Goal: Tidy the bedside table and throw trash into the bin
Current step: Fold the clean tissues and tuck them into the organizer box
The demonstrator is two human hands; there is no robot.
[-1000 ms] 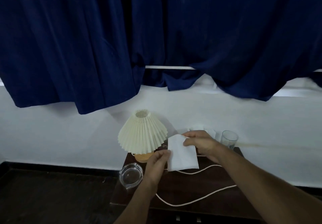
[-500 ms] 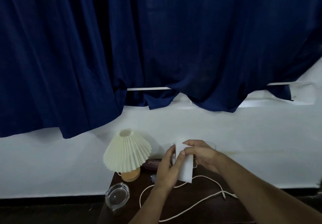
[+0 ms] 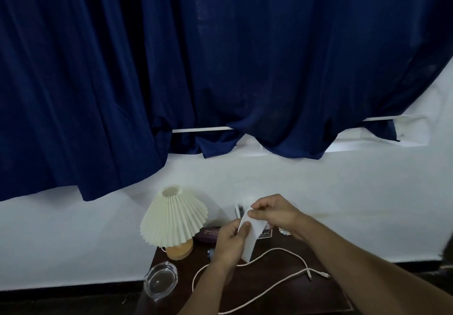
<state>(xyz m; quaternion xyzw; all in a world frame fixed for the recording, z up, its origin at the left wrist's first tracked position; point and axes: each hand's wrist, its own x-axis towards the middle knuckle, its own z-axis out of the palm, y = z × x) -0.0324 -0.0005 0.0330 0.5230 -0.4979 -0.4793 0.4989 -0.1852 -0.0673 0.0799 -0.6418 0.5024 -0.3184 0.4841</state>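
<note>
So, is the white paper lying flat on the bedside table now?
No, both hands, left hand and right hand, hold the white paper above the bedside table.

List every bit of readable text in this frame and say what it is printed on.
Dark maroon case behind the lamp: pale lettering in two lines, too blurred to read for certain; the first word may be "PRINCE".
Dark card or box behind the white paper: a short line of pale print, too small to read.
White paper, held in both hands: no print visible.
Nothing else carries text.
</note>
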